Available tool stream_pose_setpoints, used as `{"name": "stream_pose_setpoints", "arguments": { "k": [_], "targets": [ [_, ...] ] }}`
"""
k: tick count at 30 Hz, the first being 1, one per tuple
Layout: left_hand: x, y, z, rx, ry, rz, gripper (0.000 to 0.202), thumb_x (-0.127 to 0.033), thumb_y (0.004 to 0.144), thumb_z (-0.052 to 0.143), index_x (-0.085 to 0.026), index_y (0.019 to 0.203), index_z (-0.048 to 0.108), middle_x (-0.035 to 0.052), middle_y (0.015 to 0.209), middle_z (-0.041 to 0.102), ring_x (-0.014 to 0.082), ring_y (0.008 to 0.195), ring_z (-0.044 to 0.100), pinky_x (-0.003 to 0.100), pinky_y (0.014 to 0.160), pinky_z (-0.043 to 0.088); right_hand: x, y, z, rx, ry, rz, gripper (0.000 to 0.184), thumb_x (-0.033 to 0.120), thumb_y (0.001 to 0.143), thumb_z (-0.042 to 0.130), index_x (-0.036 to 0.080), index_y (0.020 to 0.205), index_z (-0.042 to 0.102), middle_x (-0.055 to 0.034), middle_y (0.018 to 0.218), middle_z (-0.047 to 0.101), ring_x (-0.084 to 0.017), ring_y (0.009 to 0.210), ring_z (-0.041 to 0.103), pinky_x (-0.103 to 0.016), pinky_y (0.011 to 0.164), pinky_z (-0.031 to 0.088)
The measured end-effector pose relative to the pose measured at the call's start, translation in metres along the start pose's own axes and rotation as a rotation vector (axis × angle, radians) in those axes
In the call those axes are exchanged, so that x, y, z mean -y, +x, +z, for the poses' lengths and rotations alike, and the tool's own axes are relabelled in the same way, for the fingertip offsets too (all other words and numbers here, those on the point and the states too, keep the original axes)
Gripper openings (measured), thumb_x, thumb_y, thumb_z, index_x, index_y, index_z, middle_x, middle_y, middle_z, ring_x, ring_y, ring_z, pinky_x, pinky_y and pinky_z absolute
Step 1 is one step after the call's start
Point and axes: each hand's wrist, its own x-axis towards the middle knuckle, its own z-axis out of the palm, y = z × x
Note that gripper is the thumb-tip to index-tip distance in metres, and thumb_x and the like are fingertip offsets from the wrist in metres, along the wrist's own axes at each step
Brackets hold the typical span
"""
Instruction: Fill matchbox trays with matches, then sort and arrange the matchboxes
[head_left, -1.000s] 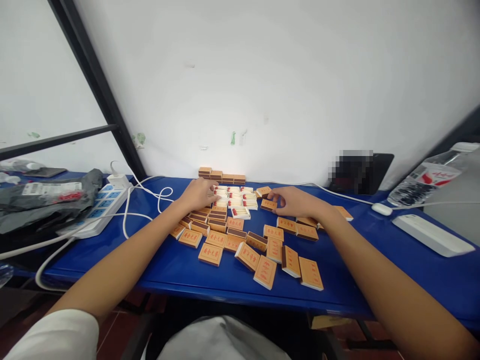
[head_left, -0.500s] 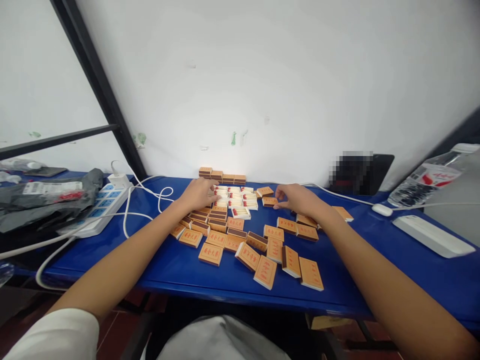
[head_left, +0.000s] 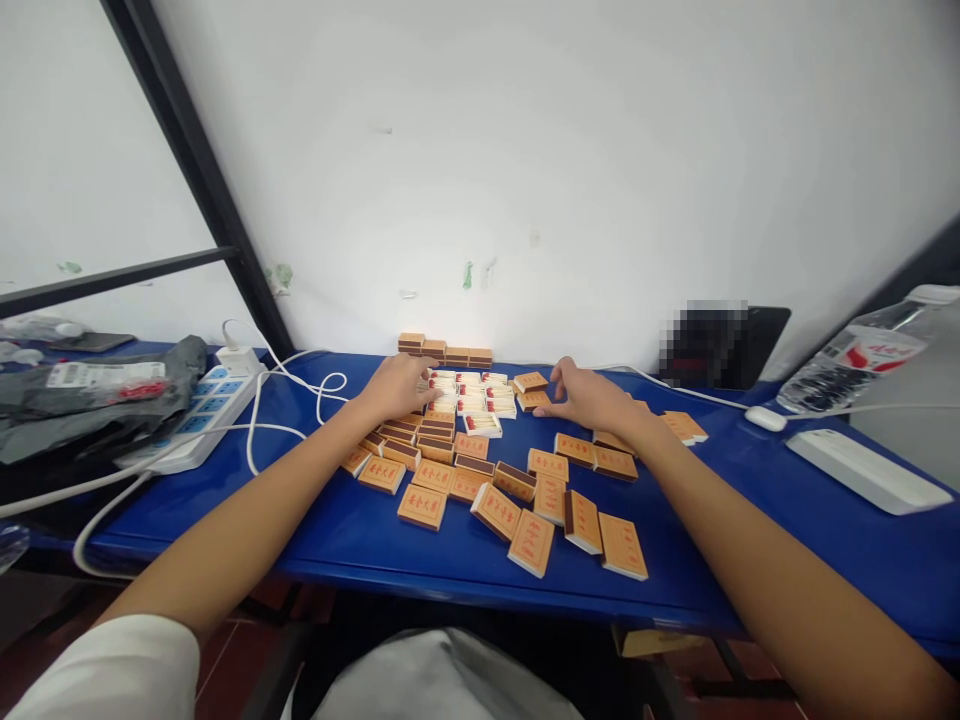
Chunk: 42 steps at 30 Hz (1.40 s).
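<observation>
Several open matchbox trays (head_left: 480, 427) filled with red-tipped matches stand packed together at the back middle of the table. My left hand (head_left: 401, 388) rests at their left side, thumb and forefinger apart at the trays' edge; its other fingers are partly hidden. To the right of the trays lie a closed matchbox (head_left: 531, 382) and, just in front, a second matchbox (head_left: 529, 401). My right hand (head_left: 589, 395) is open beside this pair, its thumb tip at the nearer box. Closed orange matchboxes (head_left: 421, 507), some lying flat and some on their sides, spread across the front.
A short row of matchboxes (head_left: 446, 352) lines the wall. On the left are a power strip (head_left: 202, 415), white cables (head_left: 259, 430) and a grey plastic bag (head_left: 97, 400). A dark tablet-like object (head_left: 757, 345), a plastic bottle (head_left: 847, 350) and a white bar (head_left: 866, 470) occupy the right.
My right thumb has shifted left to the nearer matchbox of the pair, and its gap from the forefinger has widened. That box sits slightly further left. My left hand stays where it was.
</observation>
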Motion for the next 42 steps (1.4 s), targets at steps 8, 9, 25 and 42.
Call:
{"name": "stream_pose_setpoints", "arguments": {
  "k": [8, 9, 25, 42],
  "targets": [
    [-0.001, -0.001, 0.0, 0.011, -0.008, -0.003, 0.058, -0.039, 0.091, 0.072, -0.015, 0.142, 0.06, 0.0109, 0.116, 0.078, 0.0331, 0.113, 0.068, 0.042, 0.097, 0.051, 0.001, 0.001, 0.005, -0.003, 0.035, -0.069, 0.079, 0.059, 0.088, 0.072, 0.02, 0.148, 0.036, -0.0178, 0.127, 0.069, -0.035, 0.11, 0.07, -0.037, 0.081, 0.051],
    [-0.002, -0.001, -0.001, 0.01, -0.009, -0.003, 0.058, -0.038, 0.09, 0.072, -0.015, 0.142, 0.06, 0.0107, 0.116, 0.078, 0.0331, 0.113, 0.068, 0.042, 0.096, 0.051, 0.003, 0.0, 0.005, -0.005, 0.037, -0.085, 0.078, 0.057, 0.089, 0.071, 0.02, 0.148, 0.036, -0.0181, 0.128, 0.069, -0.035, 0.11, 0.069, -0.037, 0.081, 0.051],
    [-0.005, -0.002, -0.003, 0.018, -0.007, -0.008, 0.057, -0.037, 0.09, 0.073, -0.016, 0.142, 0.06, 0.0111, 0.117, 0.077, 0.0337, 0.115, 0.068, 0.042, 0.097, 0.051, 0.009, 0.0, 0.004, 0.033, 0.055, -0.076, 0.074, 0.055, 0.094, 0.066, 0.018, 0.15, 0.035, -0.0148, 0.117, 0.072, -0.03, 0.095, 0.069, -0.036, 0.074, 0.05],
    [-0.005, -0.001, -0.002, 0.015, 0.011, -0.001, 0.058, -0.038, 0.091, 0.072, -0.015, 0.143, 0.06, 0.0132, 0.119, 0.077, 0.0337, 0.112, 0.069, 0.043, 0.096, 0.051, 0.003, 0.004, 0.016, -0.012, 0.091, -0.063, 0.084, 0.064, 0.087, 0.072, 0.016, 0.149, 0.041, -0.0176, 0.12, 0.07, -0.033, 0.103, 0.069, -0.038, 0.08, 0.052]
  ]
}}
